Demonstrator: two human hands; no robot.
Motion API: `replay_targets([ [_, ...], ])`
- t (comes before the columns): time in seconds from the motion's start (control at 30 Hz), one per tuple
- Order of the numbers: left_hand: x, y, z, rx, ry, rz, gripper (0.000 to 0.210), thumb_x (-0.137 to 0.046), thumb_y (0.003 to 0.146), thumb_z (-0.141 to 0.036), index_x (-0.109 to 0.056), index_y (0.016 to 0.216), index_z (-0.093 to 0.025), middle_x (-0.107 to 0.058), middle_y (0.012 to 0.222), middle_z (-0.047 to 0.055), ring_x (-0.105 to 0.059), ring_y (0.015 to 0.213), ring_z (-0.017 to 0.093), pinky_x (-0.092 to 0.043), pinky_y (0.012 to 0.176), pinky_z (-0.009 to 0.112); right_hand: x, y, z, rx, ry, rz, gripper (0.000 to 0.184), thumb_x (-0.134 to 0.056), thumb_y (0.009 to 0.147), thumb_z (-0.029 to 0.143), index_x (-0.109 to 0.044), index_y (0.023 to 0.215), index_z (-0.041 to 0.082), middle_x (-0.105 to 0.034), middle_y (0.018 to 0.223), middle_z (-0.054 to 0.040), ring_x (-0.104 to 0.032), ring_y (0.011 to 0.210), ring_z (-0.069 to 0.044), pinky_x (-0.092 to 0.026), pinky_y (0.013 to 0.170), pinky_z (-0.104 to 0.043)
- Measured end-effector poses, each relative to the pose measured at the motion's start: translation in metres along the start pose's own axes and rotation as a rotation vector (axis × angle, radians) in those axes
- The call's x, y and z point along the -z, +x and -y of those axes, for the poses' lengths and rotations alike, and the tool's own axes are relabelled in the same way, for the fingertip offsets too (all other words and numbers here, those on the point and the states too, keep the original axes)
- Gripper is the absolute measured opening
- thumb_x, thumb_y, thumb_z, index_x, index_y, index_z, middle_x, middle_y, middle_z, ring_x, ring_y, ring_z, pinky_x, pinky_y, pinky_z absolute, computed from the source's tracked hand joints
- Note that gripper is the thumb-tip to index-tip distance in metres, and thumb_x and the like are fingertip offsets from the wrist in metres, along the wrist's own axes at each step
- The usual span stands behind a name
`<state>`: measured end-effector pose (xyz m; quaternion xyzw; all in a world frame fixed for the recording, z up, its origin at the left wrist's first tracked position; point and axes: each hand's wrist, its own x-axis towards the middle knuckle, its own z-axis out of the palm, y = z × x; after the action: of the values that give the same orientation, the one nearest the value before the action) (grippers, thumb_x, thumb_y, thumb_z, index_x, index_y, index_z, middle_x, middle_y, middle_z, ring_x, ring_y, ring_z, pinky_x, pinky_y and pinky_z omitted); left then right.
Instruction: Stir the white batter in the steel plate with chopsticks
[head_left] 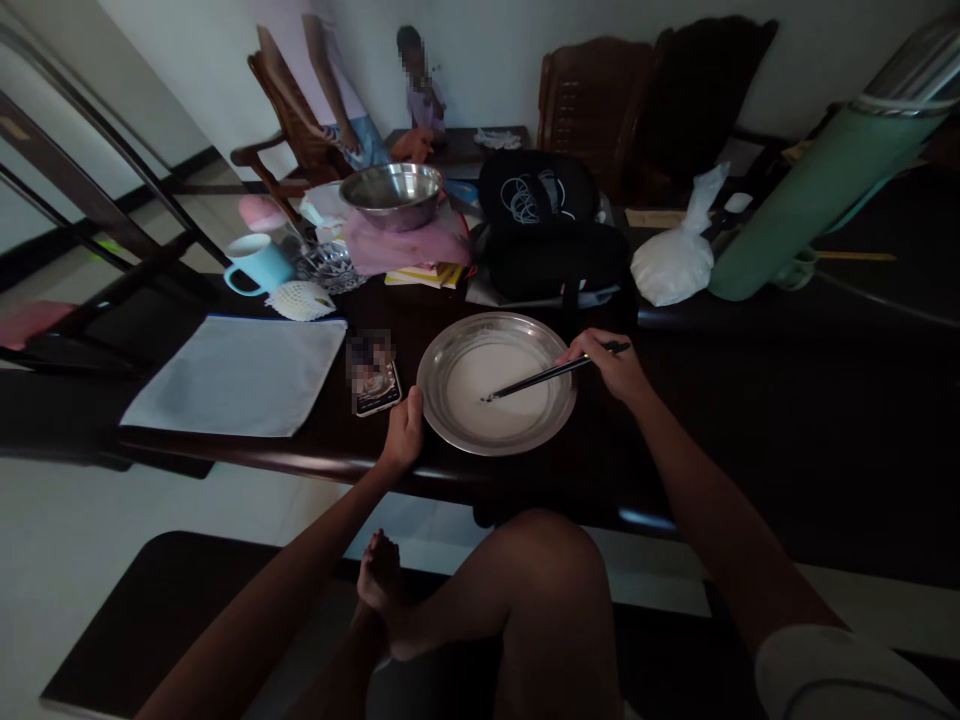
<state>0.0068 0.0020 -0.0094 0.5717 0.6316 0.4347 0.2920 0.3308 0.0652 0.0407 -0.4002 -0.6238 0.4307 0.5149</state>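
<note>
A wide metal basin (pixel 442 425) stands on the dark table with a white, milky liquid (pixel 487 370) in it. My right hand (pixel 611 365) grips a pair of dark chopsticks (pixel 536 380) over the right rim, and their tips dip into the liquid near its middle. At the left rim, my left hand (pixel 403 435) holds the basin's edge, thumb uppermost; the other fingers are mostly hidden. Just beyond that hand lies a phone (pixel 375 385) with its screen lit.
A pale zip pouch (pixel 240 375) lies left. Behind are a blue mug (pixel 259 265), a smaller metal bowl (pixel 394 195) on pink cloth, an open black case (pixel 551 245), a tied bag of white powder (pixel 673 262) and a tall green flask (pixel 814 205). Two people are farther back.
</note>
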Motion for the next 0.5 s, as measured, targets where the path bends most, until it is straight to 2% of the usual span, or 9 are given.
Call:
replay_targets([
  [0.1,0.0,0.0003,-0.0001,-0.007,0.022,-0.003,0.063,-0.031,0.089,-0.07,-0.051,0.056,-0.019,-0.054,0.057,0.003,-0.053,0.061,0.017,-0.046,0.064,0.031,0.0002,0.0003,0.0014,-0.007,-0.02,-0.021,0.041,-0.064,0.081,0.06,-0.068,0.064,0.022,-0.074,0.068,-0.0025,-0.072,0.072,-0.021,-0.055,0.079,-0.036],
  [0.2,-0.0004,0.0006,0.0005,-0.012,0.025,0.005,0.065,-0.029,0.089,-0.071,-0.052,0.058,-0.019,-0.055,0.058,0.004,-0.053,0.061,0.018,-0.047,0.065,0.032,0.0013,0.001,0.0012,0.008,0.01,-0.114,0.046,-0.061,0.082,0.061,-0.064,0.058,0.022,-0.071,0.06,-0.0026,-0.07,0.065,-0.02,-0.055,0.071,-0.034],
  [0.27,-0.0006,0.0006,0.0008,-0.007,0.011,0.016,0.065,-0.029,0.088,-0.071,-0.052,0.058,-0.019,-0.056,0.059,0.004,-0.053,0.062,0.018,-0.047,0.066,0.032,0.0011,0.0008,0.0,0.01,0.033,-0.096,0.048,-0.06,0.083,0.061,-0.063,0.056,0.022,-0.07,0.057,-0.0026,-0.069,0.062,-0.02,-0.054,0.067,-0.034],
  [0.4,-0.0007,0.0006,0.0002,-0.003,0.008,0.009,0.065,-0.029,0.087,-0.072,-0.053,0.059,-0.019,-0.056,0.06,0.004,-0.053,0.062,0.018,-0.046,0.066,0.032,0.0,0.0001,-0.0007,-0.01,-0.004,0.015,0.041,-0.063,0.082,0.058,-0.068,0.063,0.022,-0.074,0.065,-0.0023,-0.071,0.07,-0.021,-0.055,0.076,-0.035],
  [0.5,-0.0004,0.0008,-0.0008,0.007,0.015,0.003,0.064,-0.03,0.086,-0.073,-0.051,0.057,-0.02,-0.054,0.058,0.003,-0.051,0.061,0.018,-0.044,0.064,0.031,0.0017,0.001,0.0003,-0.006,0.002,-0.057,0.042,-0.064,0.081,0.059,-0.067,0.061,0.022,-0.073,0.063,-0.0023,-0.071,0.067,-0.021,-0.055,0.074,-0.035],
])
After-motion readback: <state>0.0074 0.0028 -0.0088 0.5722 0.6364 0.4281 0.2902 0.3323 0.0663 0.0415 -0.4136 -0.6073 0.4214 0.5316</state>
